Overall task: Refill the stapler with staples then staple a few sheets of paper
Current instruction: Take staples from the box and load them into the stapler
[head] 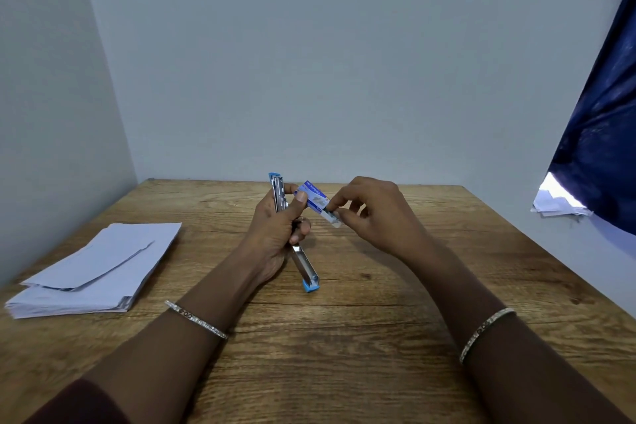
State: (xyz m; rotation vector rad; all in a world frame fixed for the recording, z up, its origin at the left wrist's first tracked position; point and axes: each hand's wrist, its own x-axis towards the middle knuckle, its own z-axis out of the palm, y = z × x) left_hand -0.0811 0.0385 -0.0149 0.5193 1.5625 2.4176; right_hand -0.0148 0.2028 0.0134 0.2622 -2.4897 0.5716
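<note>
- Two hands meet over the middle of the table (378, 337), both busy with the refill.
- Left hand (275, 234) is closed around the stapler (279, 198), which is swung fully open: one arm points up and away, the other runs down toward the person, its blue tip resting on or just above the wood; I cannot tell which.
- Held this way, the staple channel looks exposed and steady, ready to be loaded, I judge.
- The left thumb and forefinger also pinch the far end of the staple box (314, 198), so one hand braces both things.
- Right hand (371, 217) is partly curled, its fingertips (333, 209) pinched on the inner tray (332, 218) that sticks out of the near end of the box; the other fingers are loosely bent.
- My guess is that the tray is being drawn out to reach a strip of staples; no staples can be made out at this size.
- Paper (93, 268) lies in a loose stack well to the left, clear of both arms, with the top sheets askew.
- Nothing lies between the hands and that stack.
- A bangle (196, 318) sits on each forearm, clear of the work.
- A dark curtain (599, 134) hangs at the right, well apart from the task.
</note>
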